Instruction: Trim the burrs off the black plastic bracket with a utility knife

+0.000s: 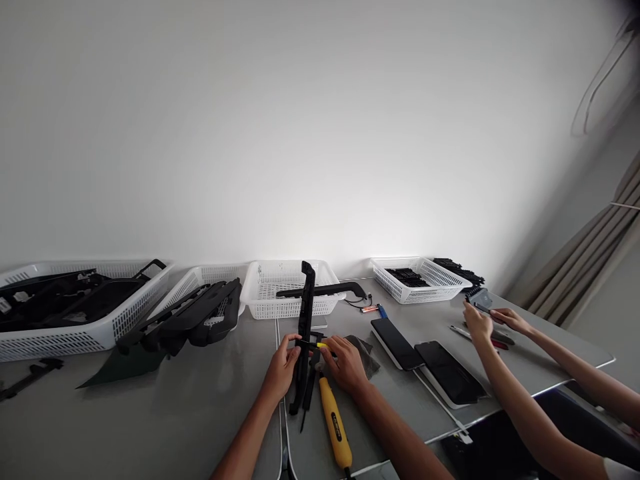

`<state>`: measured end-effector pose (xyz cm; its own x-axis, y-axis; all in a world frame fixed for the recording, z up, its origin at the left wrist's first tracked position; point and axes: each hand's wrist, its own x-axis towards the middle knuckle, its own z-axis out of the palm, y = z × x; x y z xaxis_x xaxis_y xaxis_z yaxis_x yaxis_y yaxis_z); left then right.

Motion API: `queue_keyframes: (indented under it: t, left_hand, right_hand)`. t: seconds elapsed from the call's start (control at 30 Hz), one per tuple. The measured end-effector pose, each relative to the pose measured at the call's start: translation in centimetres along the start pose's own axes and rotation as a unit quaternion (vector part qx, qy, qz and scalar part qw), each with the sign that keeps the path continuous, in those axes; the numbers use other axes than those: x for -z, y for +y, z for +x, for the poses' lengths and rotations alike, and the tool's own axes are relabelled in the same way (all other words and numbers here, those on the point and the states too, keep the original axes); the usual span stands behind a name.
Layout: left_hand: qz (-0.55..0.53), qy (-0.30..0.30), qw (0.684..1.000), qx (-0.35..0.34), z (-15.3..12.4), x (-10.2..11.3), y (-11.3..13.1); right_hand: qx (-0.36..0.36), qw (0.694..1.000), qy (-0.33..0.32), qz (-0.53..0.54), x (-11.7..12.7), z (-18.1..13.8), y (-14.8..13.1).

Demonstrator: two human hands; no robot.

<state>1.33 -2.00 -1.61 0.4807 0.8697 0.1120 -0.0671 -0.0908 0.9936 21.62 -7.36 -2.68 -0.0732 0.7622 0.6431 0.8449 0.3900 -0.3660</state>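
My left hand is closed on a long black plastic trim piece, which stands nearly upright over the table. In my right hand is a thin tool with a yellow part; its dark tip reaches the trim piece near my left fingertips. Just below lies a yellow-handled tool with a dark cord at its bottom end. Beside it, partly hidden by the trim piece, are a slim black part and a thin dark rod. A dark grey cloth lies behind my right hand.
White baskets of black parts line the wall; another basket carries a long black handle-like part. Two phone-like devices lie to the right. A co-worker's hands hold a small part there.
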Motion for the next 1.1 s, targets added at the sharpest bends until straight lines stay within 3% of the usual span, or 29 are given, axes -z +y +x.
queue_keyframes:
  t: [0.3,0.57,1.1]
  left_hand:
    - [0.002,0.063,0.998,-0.013,-0.5,0.2,1.6]
    - [-0.034,0.076,0.997,0.003,-0.3,0.4,1.2]
    - [-0.004,-0.054,0.998,0.032,-0.6,-0.2,1.2]
  right_hand:
    - [-0.015,1.000,0.009,-0.007,0.2,0.0,0.0]
    - [-0.008,0.999,0.018,-0.029,0.3,0.0,0.2]
    - [-0.054,0.996,0.025,-0.071,0.3,0.2,0.7]
